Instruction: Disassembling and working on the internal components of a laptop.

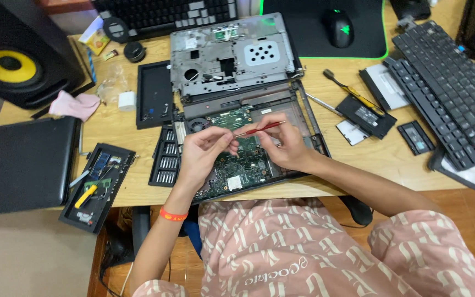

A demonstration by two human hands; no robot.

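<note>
In the head view, a slim red tool (pixel 260 129) is held between both hands above the opened laptop base (pixel 232 154), which lies at the near edge of the wooden tabletop (pixel 358 159). The right hand (pixel 281 143) is closed around the tool's shaft, while the left hand (pixel 204 151) is pinched shut on its tip, fingers curled. The green circuit board (pixel 243 170) is seen exposed just beneath the hands. A grey detached cover (pixel 229 52) is propped behind the base. A tray of screwdriver bits (pixel 166 157) is placed just left of the base, and a loose black keyboard (pixel 446 88) lies well apart on the right.
</note>
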